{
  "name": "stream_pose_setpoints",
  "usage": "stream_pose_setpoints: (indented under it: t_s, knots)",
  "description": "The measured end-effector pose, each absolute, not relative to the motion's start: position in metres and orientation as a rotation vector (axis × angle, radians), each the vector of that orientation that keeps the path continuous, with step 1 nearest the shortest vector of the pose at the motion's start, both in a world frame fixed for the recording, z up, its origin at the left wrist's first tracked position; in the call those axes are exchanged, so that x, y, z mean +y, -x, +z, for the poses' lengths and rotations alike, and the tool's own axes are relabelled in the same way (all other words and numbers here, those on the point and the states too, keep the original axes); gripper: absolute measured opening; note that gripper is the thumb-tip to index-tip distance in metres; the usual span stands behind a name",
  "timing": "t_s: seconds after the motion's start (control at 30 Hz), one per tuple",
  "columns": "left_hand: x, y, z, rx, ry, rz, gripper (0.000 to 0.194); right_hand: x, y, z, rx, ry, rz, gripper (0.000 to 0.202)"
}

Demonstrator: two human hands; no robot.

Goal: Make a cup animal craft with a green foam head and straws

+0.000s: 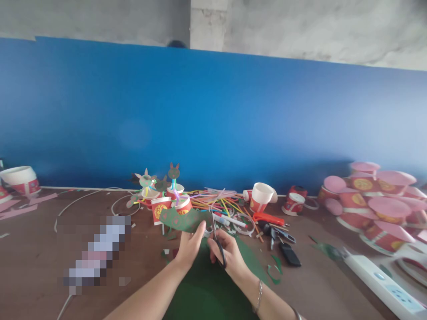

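My left hand (pixel 191 246) pinches a piece of dark green paper (pixel 182 220) with a wavy edge and small reddish marks. In my right hand (pixel 227 251) are black-handled scissors (pixel 219 251), their blades pointing up beside the right end of the paper. Whether the blades touch the paper cannot be made out. Below both hands a large dark green sheet (pixel 207 289) lies on the brown table. Just beyond the paper stand red and white paper cups (pixel 160 210), some with animal-shaped cutouts (pixel 174 171) on colored stems.
Colored sticks (pixel 222 200), markers (pixel 236 219), an orange-red tool (pixel 268 218) and keys with a black fob (pixel 289 254) lie beyond my hands. Pink-topped cups (pixel 388 209) are piled at the right, near a white power strip (pixel 383 284). A blue panel (pixel 200 115) stands behind.
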State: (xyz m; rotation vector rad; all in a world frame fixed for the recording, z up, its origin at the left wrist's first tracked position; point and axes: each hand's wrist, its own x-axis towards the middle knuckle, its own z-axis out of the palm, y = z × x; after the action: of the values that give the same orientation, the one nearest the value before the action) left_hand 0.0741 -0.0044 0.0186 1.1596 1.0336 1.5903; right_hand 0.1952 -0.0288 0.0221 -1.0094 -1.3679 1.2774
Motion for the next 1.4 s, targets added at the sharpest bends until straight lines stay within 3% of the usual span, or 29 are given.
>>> stream_pose_setpoints:
  t_s: [0.27,0.9,1.4]
  knots:
    - [-0.005,-0.072,0.017,1.06,-1.133,1.467,0.028,-0.029,-0.195,0.024,-1.343,1.0,1.309,0.036]
    - [-0.003,-0.072,0.019,1.047,-1.177,1.596,0.022,-0.028,-0.195,0.022,-1.297,1.011,1.349,0.035]
    - [-0.004,-0.07,0.025,1.114,-1.188,1.553,0.03,-0.025,-0.195,0.02,-1.298,1.017,1.349,0.036]
